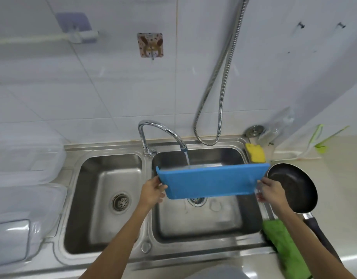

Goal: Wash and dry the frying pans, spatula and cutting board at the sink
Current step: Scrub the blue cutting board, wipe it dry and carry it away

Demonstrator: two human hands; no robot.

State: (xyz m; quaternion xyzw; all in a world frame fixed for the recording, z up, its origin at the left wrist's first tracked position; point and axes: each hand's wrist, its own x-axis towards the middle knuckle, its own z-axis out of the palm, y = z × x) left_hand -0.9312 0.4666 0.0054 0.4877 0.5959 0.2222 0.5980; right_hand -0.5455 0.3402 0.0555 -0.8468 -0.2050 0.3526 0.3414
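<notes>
A blue cutting board (210,181) is held tilted over the right basin of the steel sink (250,224). Water runs from the chrome tap (161,131) onto the board's far edge. My left hand (152,191) grips its left end and my right hand (271,193) grips its right end. A black frying pan (292,187) lies on the counter right of the sink, its handle pointing toward me. No spatula or second pan is in view.
A yellow sponge (255,153) sits at the sink's back right corner. A green cloth (284,246) lies by the sink's front right. Clear plastic containers (24,178) stand on the left. A metal shower hose (217,93) hangs down the tiled wall.
</notes>
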